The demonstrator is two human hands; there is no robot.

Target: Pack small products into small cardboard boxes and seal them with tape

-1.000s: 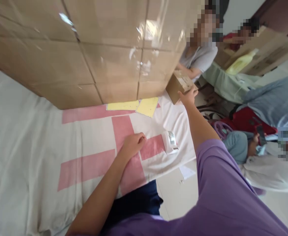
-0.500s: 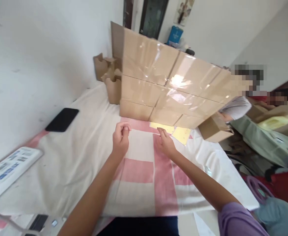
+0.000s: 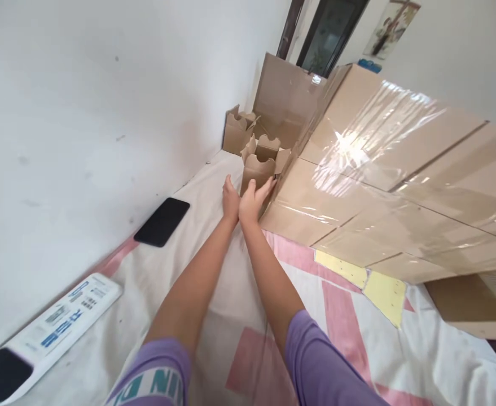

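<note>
Here, left hand and right hand being held unclenched, fingers parted, by the open box's near side, contact being unclear, box being hemmed by stack rightward, cloth being left exposed toward wall.

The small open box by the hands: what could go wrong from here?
Its raised flaps might bend if the left hand or right hand presses them. The small open box stands close beside the large taped boxes, so fingers could bump those. The wrinkled cloth might catch underneath.
</note>
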